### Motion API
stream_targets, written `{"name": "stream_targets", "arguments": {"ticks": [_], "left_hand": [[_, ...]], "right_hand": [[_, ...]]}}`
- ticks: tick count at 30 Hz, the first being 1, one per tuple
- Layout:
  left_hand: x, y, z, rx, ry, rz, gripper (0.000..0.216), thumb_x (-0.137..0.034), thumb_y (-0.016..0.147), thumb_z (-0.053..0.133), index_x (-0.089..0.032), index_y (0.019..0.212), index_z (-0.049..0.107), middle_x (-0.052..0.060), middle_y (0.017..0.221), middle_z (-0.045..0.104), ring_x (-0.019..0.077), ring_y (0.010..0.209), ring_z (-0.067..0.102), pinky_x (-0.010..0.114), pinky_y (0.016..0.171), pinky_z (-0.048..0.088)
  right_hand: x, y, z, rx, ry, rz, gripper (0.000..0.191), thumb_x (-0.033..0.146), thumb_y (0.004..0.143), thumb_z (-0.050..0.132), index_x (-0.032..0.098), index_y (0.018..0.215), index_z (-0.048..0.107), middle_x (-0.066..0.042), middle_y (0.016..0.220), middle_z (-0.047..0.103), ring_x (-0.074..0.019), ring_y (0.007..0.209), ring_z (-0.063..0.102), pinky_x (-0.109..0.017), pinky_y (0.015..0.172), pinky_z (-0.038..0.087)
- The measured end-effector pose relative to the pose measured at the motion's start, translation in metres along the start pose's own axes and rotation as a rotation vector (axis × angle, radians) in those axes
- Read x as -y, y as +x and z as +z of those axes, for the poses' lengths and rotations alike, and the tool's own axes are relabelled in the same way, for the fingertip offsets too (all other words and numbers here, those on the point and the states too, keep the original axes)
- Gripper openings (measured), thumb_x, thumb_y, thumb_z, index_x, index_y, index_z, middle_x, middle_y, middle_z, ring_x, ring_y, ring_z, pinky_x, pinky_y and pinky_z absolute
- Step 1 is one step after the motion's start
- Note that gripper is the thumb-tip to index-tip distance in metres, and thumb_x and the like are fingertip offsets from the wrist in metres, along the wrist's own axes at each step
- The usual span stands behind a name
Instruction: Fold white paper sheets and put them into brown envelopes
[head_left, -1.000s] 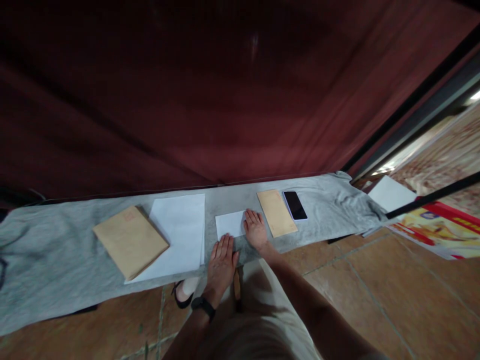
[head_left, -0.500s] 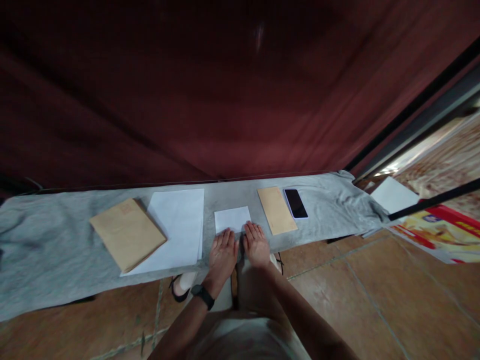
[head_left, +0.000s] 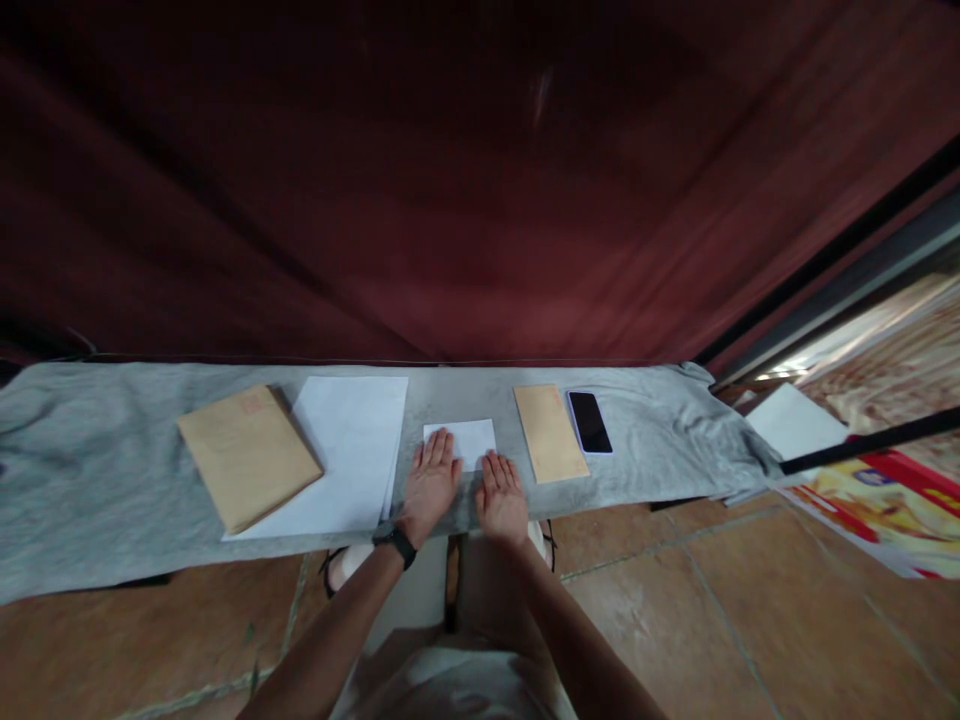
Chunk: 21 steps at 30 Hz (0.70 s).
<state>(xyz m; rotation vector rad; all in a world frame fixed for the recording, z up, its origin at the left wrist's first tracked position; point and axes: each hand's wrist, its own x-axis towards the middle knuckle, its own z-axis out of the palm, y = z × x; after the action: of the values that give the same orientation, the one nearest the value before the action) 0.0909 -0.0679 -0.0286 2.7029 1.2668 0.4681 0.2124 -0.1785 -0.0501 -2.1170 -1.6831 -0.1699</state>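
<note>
Grey cloth (head_left: 664, 435) under small white paper (head_left: 474, 442), red backdrop (head_left: 480, 220) beyond.

No legible text; print on envelope stack (head_left: 247, 455), packaging (head_left: 892, 510) blurred.

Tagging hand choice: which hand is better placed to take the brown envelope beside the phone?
Probably the right hand: it is the nearer one to the brown envelope, while the left hand lies partly over the small white paper.
</note>
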Motion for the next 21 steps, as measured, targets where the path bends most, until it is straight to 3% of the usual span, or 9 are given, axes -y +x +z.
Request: {"name": "stream_targets", "arguments": {"ticks": [6, 12, 21], "left_hand": [[0.010, -0.037, -0.008, -0.001, 0.070, -0.035, 0.051, -0.031, 0.098, 0.039, -0.008, 0.142, 0.053, 0.019, 0.150, 0.052, 0.0315, 0.141, 0.047, 0.046, 0.113, 0.041], [-0.001, -0.020, -0.035, 0.186, 0.250, 0.156, 0.052, -0.005, 0.091, 0.036, -0.016, 0.137, 0.058, 0.015, 0.143, 0.059, 0.0283, 0.138, 0.050, 0.047, 0.109, 0.044], [0.003, -0.006, -0.042, 0.222, 0.313, 0.339, 0.046, 0.002, 0.088, 0.042, -0.009, 0.127, 0.063, 0.021, 0.135, 0.063, 0.0288, 0.123, 0.061, 0.044, 0.102, 0.048]], "right_hand": [[0.003, 0.000, -0.001, -0.029, 0.008, 0.005, 0.053, 0.018, 0.094, 0.047, 0.007, 0.145, 0.051, -0.014, 0.151, 0.051, -0.0261, 0.142, 0.044, -0.043, 0.122, 0.032], [0.004, 0.000, -0.003, -0.062, 0.026, 0.010, 0.050, 0.017, 0.095, 0.045, 0.008, 0.143, 0.054, -0.014, 0.150, 0.053, -0.0251, 0.141, 0.045, -0.042, 0.121, 0.033], [0.004, 0.003, -0.004, -0.077, 0.029, 0.015, 0.047, 0.016, 0.094, 0.047, 0.010, 0.139, 0.058, -0.014, 0.146, 0.057, -0.0245, 0.139, 0.047, -0.042, 0.119, 0.035]]}}
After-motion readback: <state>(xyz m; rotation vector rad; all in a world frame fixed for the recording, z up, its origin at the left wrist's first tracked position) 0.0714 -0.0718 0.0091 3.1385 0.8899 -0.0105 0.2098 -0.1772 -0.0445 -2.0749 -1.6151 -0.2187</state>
